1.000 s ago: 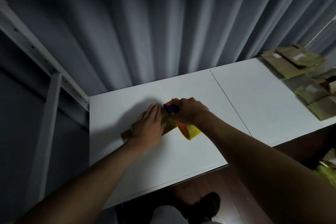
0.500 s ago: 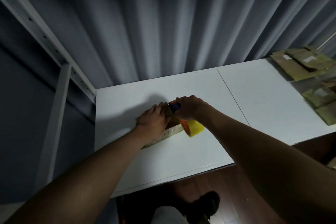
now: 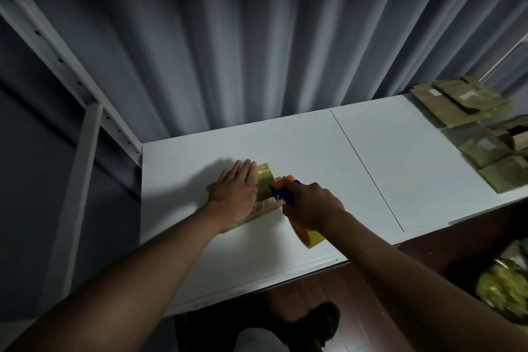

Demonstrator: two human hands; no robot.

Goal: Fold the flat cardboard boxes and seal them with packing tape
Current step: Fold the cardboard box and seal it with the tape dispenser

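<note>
A small cardboard box (image 3: 264,210) lies on the white table (image 3: 314,151), mostly hidden under my hands. My left hand (image 3: 235,190) presses flat on top of it with straight fingers. A strip of shiny tape (image 3: 265,180) runs over the box's far end. My right hand (image 3: 310,207) grips an orange and blue tape dispenser (image 3: 283,190) at the box's right side. The dispenser's yellowish tape roll (image 3: 310,236) sticks out below my hand.
Stacks of flat cardboard boxes (image 3: 463,101) lie at the table's far right, with more cardboard pieces (image 3: 497,160) nearer. A grey curtain hangs behind the table. A metal shelf frame (image 3: 85,134) stands at the left. A bag of yellowish stuff (image 3: 505,286) sits on the floor at right.
My right hand has drawn the dispenser towards me along the box, leaving tape exposed at the far end. My left hand stays pressed on the box.
</note>
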